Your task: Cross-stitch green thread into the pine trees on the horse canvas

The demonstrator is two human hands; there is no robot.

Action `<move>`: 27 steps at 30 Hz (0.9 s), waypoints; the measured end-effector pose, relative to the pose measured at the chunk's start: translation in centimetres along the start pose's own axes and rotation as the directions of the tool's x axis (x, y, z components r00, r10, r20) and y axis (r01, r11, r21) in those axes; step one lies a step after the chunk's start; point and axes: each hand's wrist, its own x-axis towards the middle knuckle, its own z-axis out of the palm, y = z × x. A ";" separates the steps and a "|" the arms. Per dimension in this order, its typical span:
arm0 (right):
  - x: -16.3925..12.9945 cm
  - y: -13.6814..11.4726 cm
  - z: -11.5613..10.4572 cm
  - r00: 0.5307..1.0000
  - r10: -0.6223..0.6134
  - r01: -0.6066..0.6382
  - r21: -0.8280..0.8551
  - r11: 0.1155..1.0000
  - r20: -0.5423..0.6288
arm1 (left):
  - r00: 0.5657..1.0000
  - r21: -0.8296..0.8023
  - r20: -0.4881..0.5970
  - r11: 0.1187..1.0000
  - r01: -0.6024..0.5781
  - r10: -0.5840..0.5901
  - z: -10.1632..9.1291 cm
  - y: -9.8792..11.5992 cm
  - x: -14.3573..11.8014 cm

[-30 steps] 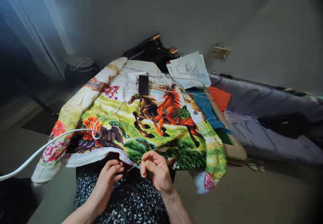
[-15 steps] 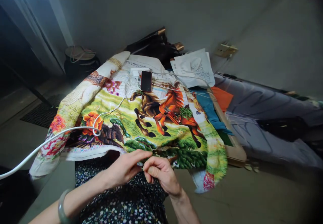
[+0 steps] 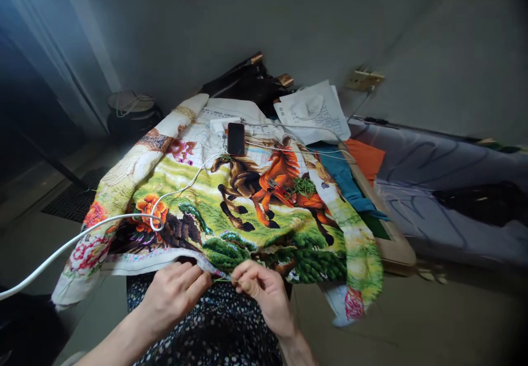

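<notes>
Both hands, left hand [image 3: 175, 294] and right hand [image 3: 262, 294], pinch the embroidered cloth [image 3: 231, 217] at its near edge

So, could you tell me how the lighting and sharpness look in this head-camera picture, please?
In the head view, light falls brightest on the embroidered cloth, whose horses read sharp; the corners darken into a vignette, deepest at left by the curtain. Wide-angle distortion bends the wall and floor lines. The left hand and right hand are slightly soft, and the thread between them is barely resolved.

Horse embroidery [image 3: 247, 206] spread flat

A thin green thread [image 3: 221, 280] stretches taut at its near edge.
</notes>
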 end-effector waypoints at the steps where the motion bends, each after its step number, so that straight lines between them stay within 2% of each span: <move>1: 0.0 0.0 0.5 0.999 -0.032 0.033 0.073 0.997 -0.004 | 1.000 0.000 0.009 1.000 0.011 -0.011 -0.4 0.2 -0.1; 2: 0.0 0.0 1.0 0.999 -0.039 0.036 0.176 0.984 0.012 | 1.000 -0.016 0.016 1.000 0.016 -0.016 -0.8 0.4 -0.2; 4: 0.2 0.0 2.3 0.995 0.002 -0.042 0.402 0.915 0.099 | 0.999 -0.062 0.038 0.998 0.007 -0.004 -1.4 0.8 -0.1; 6: 0.4 0.2 3.5 0.985 0.054 -0.127 0.471 0.873 0.166 | 0.998 -0.094 0.052 0.995 -0.016 0.021 -1.9 1.1 0.1; 8: 0.6 0.4 4.5 0.982 0.107 -0.156 0.349 0.924 0.155 | 0.998 -0.121 0.052 0.992 -0.025 0.032 -2.0 1.3 0.3; 10: 0.7 0.6 4.9 0.979 0.151 -0.171 0.145 0.975 0.136 | 0.999 -0.137 0.029 0.990 -0.029 0.034 -1.8 1.4 0.3; 13: 0.6 0.5 4.6 0.970 0.180 -0.175 -0.042 0.984 0.166 | 0.999 -0.164 0.018 0.986 -0.025 0.028 -1.0 1.4 0.1; 17: 0.8 0.0 3.4 0.977 0.095 -0.059 -0.184 0.981 0.192 | 0.999 -0.172 -0.028 0.985 -0.025 0.021 0.1 1.0 -0.2; 19: 0.8 0.2 2.8 0.984 0.082 -0.042 -0.242 0.969 0.157 | 0.999 -0.161 -0.036 0.986 -0.036 0.030 0.6 0.4 -0.4; 21: 0.6 0.7 2.3 0.982 0.150 -0.123 -0.217 0.968 0.112 | 0.999 -0.108 -0.025 0.993 -0.042 0.039 1.5 -0.6 -0.7; 24: -0.3 1.6 1.4 0.960 0.264 -0.259 -0.065 0.964 0.090 | 0.997 0.082 -0.012 0.994 -0.072 0.073 3.5 -2.1 -1.3; 27: -1.5 1.9 0.2 0.970 0.229 -0.233 0.045 0.971 0.078 | 0.996 0.204 0.010 0.975 -0.092 0.092 5.8 -3.1 -1.1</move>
